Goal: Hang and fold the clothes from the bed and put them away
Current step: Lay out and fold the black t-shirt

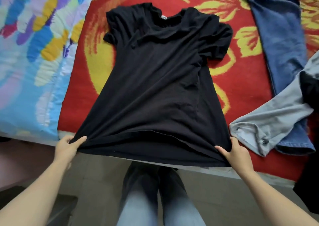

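**While gripping the black T-shirt (151, 81) by its hem, flatten before folding**

While stretched from the hem, lies face-up mid-bed on the red and yellow blanket (246, 91), with the collar toward 12 o'clock and the hem drawn past the bed edge at 6 o'clock. Pinched at the 7 o'clock corner by the left hand (69, 148), with thumb on top and the other fingers (80, 141) tucked under the cloth. Pinched the same way at the 5 o'clock corner by the right hand (236, 153), with its fingers (222, 150) closed on the fabric.

Probably the smoothing step ahead of the first fold. Pull both corners evenly toward 6 o'clock to take out the creases across the chest and the bunching at the 2 o'clock sleeve. Stop short of dragging the collar down the blanket. Lower the hem back onto the bed, square to the edge, then straighten both sleeves before folding inward.

Beware the grey garment (276, 118) just beside the right hand at 4 o'clock, draped over blue jeans (283, 44) running from 1 to 4 o'clock. Leave room there for the fold. At 9 to 10 o'clock, a pastel patterned quilt (34, 53).
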